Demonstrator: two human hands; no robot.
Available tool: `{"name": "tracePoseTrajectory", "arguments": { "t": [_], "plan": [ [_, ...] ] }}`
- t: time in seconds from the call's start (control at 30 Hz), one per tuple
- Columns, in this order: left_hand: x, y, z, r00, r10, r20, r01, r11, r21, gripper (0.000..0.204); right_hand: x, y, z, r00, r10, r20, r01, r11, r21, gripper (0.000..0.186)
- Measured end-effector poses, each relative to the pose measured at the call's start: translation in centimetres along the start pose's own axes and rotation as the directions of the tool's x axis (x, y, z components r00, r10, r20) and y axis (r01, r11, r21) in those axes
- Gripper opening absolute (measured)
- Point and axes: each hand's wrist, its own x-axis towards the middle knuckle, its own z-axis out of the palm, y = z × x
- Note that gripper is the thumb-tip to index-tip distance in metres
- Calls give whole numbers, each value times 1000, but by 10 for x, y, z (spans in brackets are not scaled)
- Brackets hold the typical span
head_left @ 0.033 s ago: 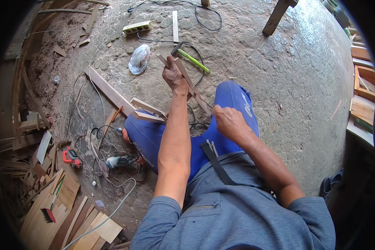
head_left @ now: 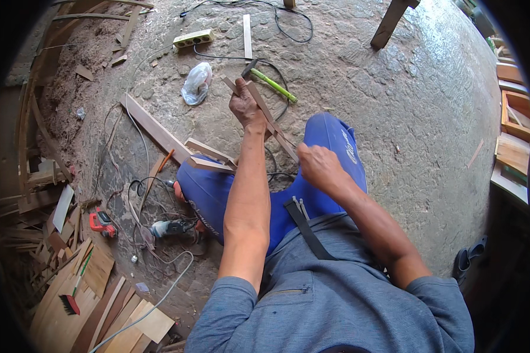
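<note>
My left hand (head_left: 245,109) is wrapped round a joined piece of thin wooden strips (head_left: 271,120), held above the floor in front of my knees. One strip runs from this grip down toward my right hand (head_left: 319,166). That hand is closed, its knuckles up, close to the strip's near end; whatever its fingers hold is hidden. More wooden strips (head_left: 209,153) of the piece stick out left of my left forearm, over my left thigh. Just beyond my left hand lies a hammer (head_left: 275,84) with a bright green handle.
A plastic bag (head_left: 196,83), a power strip (head_left: 194,38) and cables lie ahead on the rough floor. A long board (head_left: 156,126) and corded power tools (head_left: 174,228) are at my left. Wood offcuts (head_left: 97,312) pile up lower left. Wooden frames (head_left: 515,115) stand far right.
My right hand has shifted slightly left, toward the end of the wooden strip. My left hand and the piece it grips stay in place.
</note>
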Motion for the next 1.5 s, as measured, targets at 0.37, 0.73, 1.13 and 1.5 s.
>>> {"name": "tracePoseTrajectory", "arguments": {
  "t": [0.37,0.73,1.13,1.5],
  "plan": [
    [10,-3,7,998,-47,-46,47,999,5,49,7,5,6,994,-87,-68,89,996,24,20],
    [8,0,10,997,-66,-38,66,998,-1,49,-6,11,3,991,-81,-105,87,995,45,16],
    [15,-2,5,1000,-14,1,14,999,-42,41,-11,16,3,981,-103,-161,113,992,51,17],
    [9,1,10,998,-43,-53,48,995,93,52,68,29,65,963,-180,-201,177,984,-34,19]
  ]
}}
